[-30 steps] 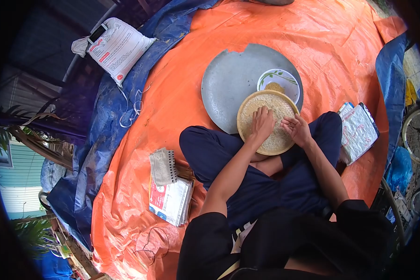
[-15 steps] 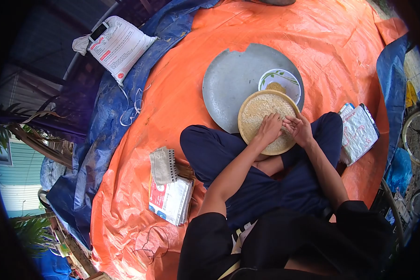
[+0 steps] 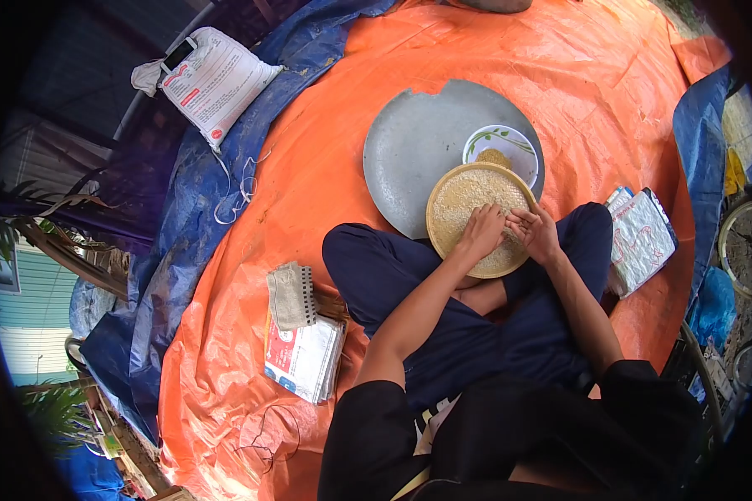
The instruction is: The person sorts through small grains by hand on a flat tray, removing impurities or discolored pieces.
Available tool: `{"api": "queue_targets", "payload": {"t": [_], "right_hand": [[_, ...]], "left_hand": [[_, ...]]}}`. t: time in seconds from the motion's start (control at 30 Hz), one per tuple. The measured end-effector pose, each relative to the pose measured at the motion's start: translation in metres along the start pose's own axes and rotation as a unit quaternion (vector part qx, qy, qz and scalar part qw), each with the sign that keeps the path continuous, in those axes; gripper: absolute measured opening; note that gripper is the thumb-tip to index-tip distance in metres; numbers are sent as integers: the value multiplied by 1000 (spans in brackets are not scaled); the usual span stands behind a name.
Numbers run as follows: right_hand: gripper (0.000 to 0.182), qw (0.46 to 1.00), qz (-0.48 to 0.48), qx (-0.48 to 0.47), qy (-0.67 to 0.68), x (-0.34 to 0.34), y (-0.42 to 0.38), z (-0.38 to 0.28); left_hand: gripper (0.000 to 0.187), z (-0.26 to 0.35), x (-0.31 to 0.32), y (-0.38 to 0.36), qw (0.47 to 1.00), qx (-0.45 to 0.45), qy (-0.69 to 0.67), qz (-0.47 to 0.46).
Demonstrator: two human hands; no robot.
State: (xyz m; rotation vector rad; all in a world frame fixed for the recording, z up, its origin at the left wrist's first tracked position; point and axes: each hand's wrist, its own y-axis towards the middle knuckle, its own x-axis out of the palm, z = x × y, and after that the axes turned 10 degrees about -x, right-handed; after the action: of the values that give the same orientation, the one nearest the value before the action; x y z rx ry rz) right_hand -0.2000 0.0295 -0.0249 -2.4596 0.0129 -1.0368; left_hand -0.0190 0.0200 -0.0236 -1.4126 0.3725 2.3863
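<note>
Here both hands (image 3: 510,230) rest on the grain tray (image 3: 461,200).

Round grain-filled tray (image 3: 468,200), perhaps rice

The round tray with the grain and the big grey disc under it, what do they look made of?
The round tray looks like woven bamboo or cane: tan, matte, with a raised rim. The grey disc seems to be dull sheet metal, flat and scuffed, with a piece missing from its far edge.

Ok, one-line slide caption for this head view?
Seated person's left hand and right hand meet over a grain tray beside a small bowl.
</note>
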Motion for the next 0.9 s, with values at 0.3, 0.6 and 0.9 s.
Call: {"api": "queue_targets", "payload": {"t": [0.3, 0.6, 0.9], "right_hand": [[58, 1000, -7, -3, -3, 1, -1, 0], [55, 1000, -5, -2, 0, 2, -2, 0], [53, 1000, -6, -3, -2, 5, -4, -1]], "left_hand": [[32, 0, 0, 0, 1000, -3, 8, -6], [30, 0, -1, -1, 1000, -5, 5, -8], [31, 0, 0, 0, 1000, -2, 12, -3]]}}
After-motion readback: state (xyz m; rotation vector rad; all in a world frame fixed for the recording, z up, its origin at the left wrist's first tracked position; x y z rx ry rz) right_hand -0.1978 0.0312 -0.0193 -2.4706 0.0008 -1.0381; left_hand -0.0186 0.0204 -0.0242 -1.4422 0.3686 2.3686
